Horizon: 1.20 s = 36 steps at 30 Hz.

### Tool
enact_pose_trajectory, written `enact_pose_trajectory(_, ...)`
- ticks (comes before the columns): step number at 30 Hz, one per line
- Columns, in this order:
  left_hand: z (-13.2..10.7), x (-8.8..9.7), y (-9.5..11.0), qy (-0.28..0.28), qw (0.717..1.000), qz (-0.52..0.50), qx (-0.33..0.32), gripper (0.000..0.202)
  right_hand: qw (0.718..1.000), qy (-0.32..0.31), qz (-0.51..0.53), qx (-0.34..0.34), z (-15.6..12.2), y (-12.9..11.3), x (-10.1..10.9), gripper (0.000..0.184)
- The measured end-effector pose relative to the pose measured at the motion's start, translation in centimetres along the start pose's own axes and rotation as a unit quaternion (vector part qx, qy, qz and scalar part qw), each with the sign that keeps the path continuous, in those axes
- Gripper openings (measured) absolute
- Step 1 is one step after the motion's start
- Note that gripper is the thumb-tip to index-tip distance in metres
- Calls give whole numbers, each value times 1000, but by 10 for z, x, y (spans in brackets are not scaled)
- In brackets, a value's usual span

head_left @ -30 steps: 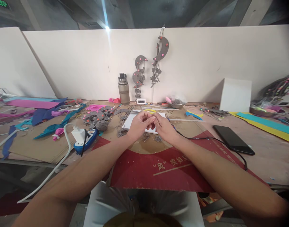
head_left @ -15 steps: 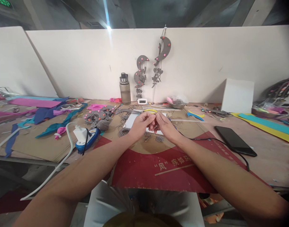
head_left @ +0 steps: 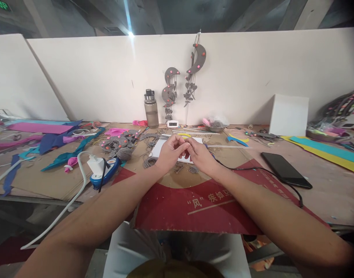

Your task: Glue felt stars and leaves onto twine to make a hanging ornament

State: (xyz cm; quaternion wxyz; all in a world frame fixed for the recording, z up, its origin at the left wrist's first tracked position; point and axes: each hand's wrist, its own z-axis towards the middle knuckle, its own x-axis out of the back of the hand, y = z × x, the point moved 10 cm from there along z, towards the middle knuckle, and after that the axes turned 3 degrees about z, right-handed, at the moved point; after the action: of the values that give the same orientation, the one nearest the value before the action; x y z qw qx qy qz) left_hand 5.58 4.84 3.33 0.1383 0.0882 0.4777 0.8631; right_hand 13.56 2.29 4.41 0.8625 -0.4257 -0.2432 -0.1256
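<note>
Over the white board [head_left: 160, 148], the left hand [head_left: 171, 153] and right hand [head_left: 200, 155] meet at the fingertips; whether they clamp anything cannot be told. Behind the board, dotted grey crescents [head_left: 201, 58] hang seemingly finished, while the grey cord [head_left: 149, 163] beside its near left corner looks unused.

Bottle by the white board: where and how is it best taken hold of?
Probably grip the bottle around its body, below the cap, coming from the front: it stands upright with fairly straight sides, and the board rises close behind.
</note>
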Motion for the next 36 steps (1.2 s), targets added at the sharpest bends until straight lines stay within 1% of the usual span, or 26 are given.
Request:
enact_pose_trajectory(5, 0, -2, -4, -18, 999, 14, 22, 21, 999, 6, -47, 21, 1, 0, 0, 24)
enact_pose_trajectory(10, 2, -2, -11, -40, 998, 36, 38, 22, 997, 10, -65, 47, 0, -4, 0, 23)
enact_pose_trajectory(15, 1, 2, -7, -19, 997, 69, 19, 24, 994, 19, -93, 62, 0, -9, 3, 26)
enact_pose_trajectory(19, 2, 0, -11, -28, 997, 64, 34, 26, 990, 20, -117, 79, 0, -10, 3, 26)
enact_pose_trajectory(22, 2, 0, -12, -34, 997, 60, 37, 29, 993, 16, -97, 69, 1, -7, 3, 26)
enact_pose_trajectory(26, 0, 0, -1, -33, 998, 53, 20, 31, 999, 14, -33, 20, 0, 4, 3, 28)
enact_pose_trajectory(29, -2, -2, 3, -34, 999, 21, 17, 32, 1000, 11, 20, -3, -1, 8, 0, 31)
enact_pose_trajectory(33, -1, -4, -3, -40, 998, -38, 23, 32, 998, 10, 54, 2, -1, 7, -2, 33)
enact_pose_trajectory(36, 0, -3, -8, -32, 997, -60, 22, 32, 999, 6, 44, 3, 0, 6, -3, 33)
